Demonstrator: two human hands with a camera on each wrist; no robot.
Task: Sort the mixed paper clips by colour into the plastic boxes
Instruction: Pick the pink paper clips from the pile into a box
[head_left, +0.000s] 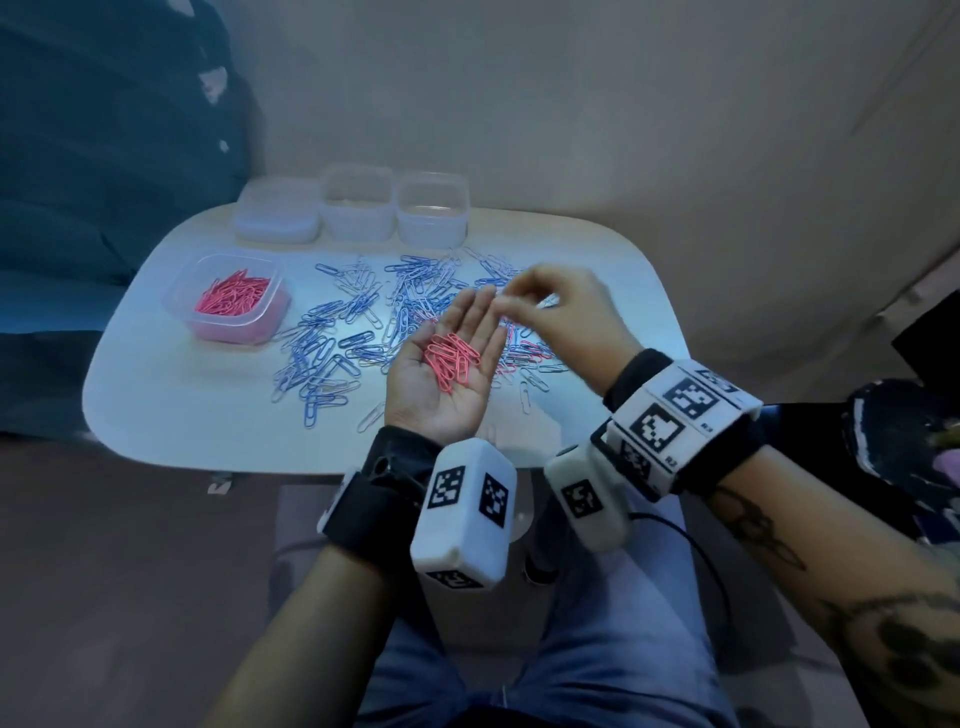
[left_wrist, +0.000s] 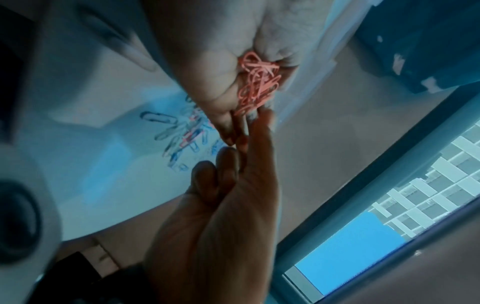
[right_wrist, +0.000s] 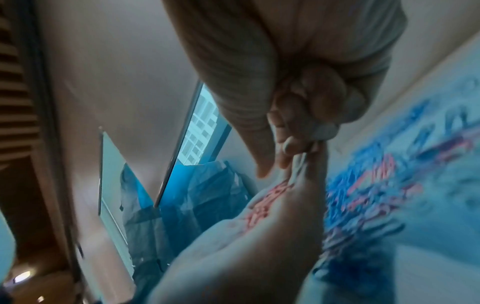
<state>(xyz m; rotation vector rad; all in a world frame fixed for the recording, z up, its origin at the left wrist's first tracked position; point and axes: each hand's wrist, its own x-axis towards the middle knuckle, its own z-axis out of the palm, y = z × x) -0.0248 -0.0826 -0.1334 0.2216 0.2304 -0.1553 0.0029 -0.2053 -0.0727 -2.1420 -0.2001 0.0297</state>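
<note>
Well, here the left hand (head_left: 451, 364) lies palm-up over the counter (head_left: 156, 405), fingers straight, cradling a small heap of pink clips (head_left: 452, 359) in the palm. The right hand (head_left: 556, 312) hovers at its fingertips, thumb and forefinger drawn together as if pinching, though whether a clip sits between them I cannot tell. From the left wrist view the pink clips (left_wrist: 257, 86) bunch loosely in the open palm.

Over at ten o'clock on the counter stands the pink-filled box (head_left: 228, 296), already well stocked. Up at twelve o'clock three more plastic boxes (head_left: 353, 208) wait in a row, apparently with nothing in them yet. The mixed pile (head_left: 358, 322) spreads across the middle, mostly blue and pale clips, with a few pink ones (head_left: 524, 353) showing just right of the palm at three o'clock.

So by my reckoning pink is nearly finished; the blue and the pale clips are not yet begun.
</note>
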